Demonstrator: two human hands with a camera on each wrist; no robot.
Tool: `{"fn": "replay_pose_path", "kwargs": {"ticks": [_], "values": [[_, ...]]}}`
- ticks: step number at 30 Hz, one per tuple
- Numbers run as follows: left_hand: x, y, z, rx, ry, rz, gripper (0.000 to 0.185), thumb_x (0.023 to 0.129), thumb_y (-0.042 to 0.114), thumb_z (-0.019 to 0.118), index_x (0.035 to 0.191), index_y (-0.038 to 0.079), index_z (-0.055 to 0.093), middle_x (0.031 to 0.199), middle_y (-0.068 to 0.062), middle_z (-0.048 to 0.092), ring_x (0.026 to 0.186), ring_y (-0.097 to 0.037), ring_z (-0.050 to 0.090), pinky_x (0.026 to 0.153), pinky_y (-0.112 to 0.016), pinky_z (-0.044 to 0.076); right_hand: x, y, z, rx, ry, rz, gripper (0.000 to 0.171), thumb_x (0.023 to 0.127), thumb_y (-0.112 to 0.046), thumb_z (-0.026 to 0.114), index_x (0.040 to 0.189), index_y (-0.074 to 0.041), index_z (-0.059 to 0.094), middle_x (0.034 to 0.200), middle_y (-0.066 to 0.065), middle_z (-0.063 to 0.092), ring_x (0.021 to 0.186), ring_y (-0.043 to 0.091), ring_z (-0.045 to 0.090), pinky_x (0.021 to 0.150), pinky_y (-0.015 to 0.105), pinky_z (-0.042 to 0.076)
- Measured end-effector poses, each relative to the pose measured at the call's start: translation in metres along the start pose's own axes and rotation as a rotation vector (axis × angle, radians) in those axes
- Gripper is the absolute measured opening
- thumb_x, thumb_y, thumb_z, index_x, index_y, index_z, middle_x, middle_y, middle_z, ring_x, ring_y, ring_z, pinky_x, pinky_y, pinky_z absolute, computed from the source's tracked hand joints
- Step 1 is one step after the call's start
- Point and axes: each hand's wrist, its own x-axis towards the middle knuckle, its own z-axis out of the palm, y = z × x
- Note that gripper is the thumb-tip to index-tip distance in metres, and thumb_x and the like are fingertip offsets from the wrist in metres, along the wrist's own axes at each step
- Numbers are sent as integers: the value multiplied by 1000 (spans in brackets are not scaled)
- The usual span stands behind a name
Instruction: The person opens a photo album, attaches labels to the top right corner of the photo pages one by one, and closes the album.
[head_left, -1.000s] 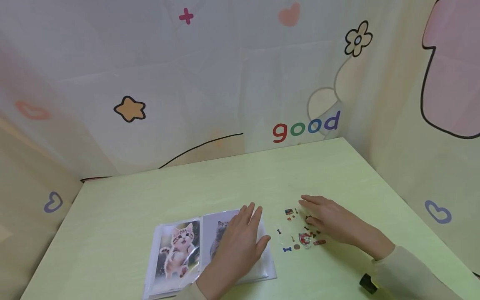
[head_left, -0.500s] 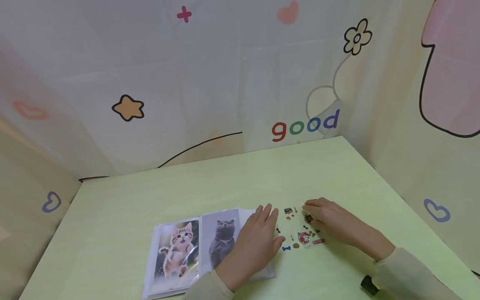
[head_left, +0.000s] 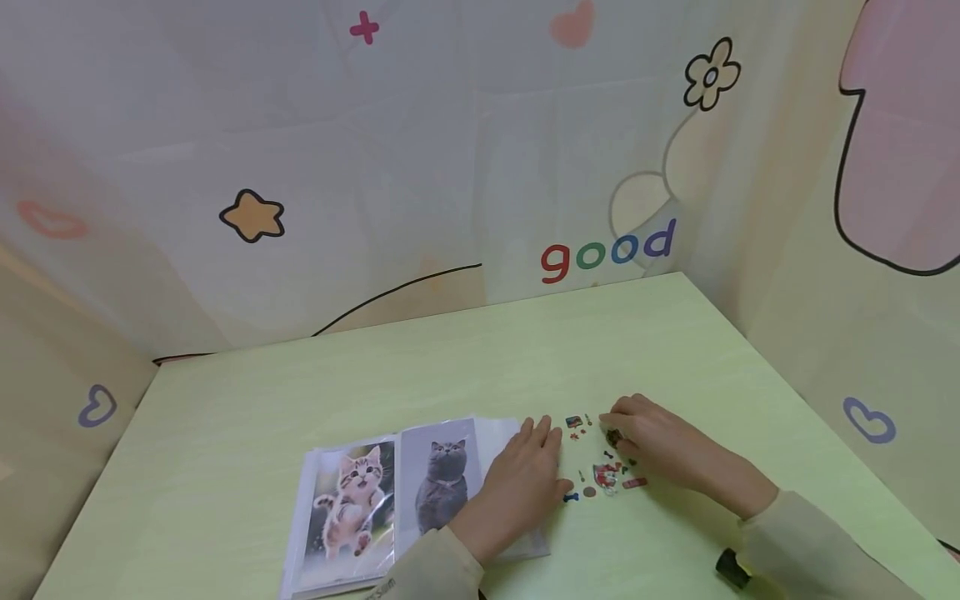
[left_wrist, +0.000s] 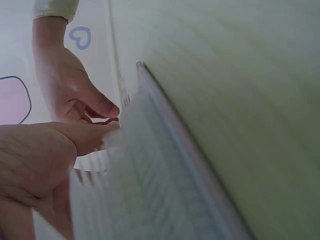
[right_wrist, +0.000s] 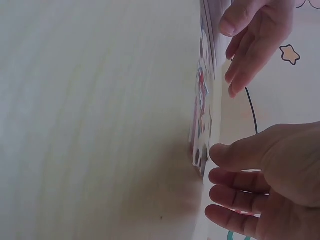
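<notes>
An album (head_left: 288, 575) lies open, showing a tabby kitten photo (head_left: 352, 508) and a grey cat photo (head_left: 442, 483). My left hand (head_left: 517, 492) lies across its right side, fingers extended past the edge toward a group of small stickers (head_left: 606, 475). These include bones, a red-and-white figure and a red strip; in the right wrist view they look to be on one thin clear sheet (right_wrist: 201, 95). My right hand (head_left: 656, 442) is at the group's right side, fingers bent, thumb by a dark round sticker (head_left: 614, 438). In the right wrist view a gap shows between its thumb and fingers.
A small black cylinder-like object (head_left: 732, 569) is beside the right sleeve. The pale green table (head_left: 375, 367) meets printed curtains (head_left: 360, 192) at its back and on both sides.
My left hand has moved right, off the grey cat photo to the album's right edge by the stickers. My right fingers have drawn in closer around the dark round sticker.
</notes>
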Motion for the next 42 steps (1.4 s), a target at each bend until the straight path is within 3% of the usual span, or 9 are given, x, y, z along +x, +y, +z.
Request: {"fn": "replay_pose_path", "kwargs": {"ticks": [8,14,22,28,42], "values": [[2,4,5,41,-71,-32,70,96,40,74,149,1,52,158,-17,44,146,-36,41,117,-39,37,2,-2,4,-40,0,-15,26,86,1,81,111,0,73,102,6,64,96,23,59,83,36,56],[3,5,3,55,-85,-25,66,96,39,74,145,0,56,156,-17,48,145,-34,43,117,-37,36,4,-2,6,-65,-1,-12,23,86,-1,81,108,3,75,102,7,64,95,23,60,83,35,56],[6,6,2,81,-101,-31,64,94,41,75,141,0,60,152,-16,51,143,-31,44,115,-35,39,6,-3,5,5,-19,33,11,87,3,79,96,-3,75,95,2,64,88,18,59,76,32,56],[9,8,3,78,-140,-59,64,96,41,73,144,1,58,156,-15,48,146,-32,41,116,-36,38,7,0,4,67,7,54,17,85,4,81,84,-11,73,86,-5,62,78,9,55,69,29,54],[9,10,1,115,-157,-58,65,97,42,71,146,2,55,157,-13,46,147,-31,40,115,-36,39,12,10,5,68,11,-24,20,84,11,75,84,-9,75,83,-4,65,77,8,59,70,27,56]]}}
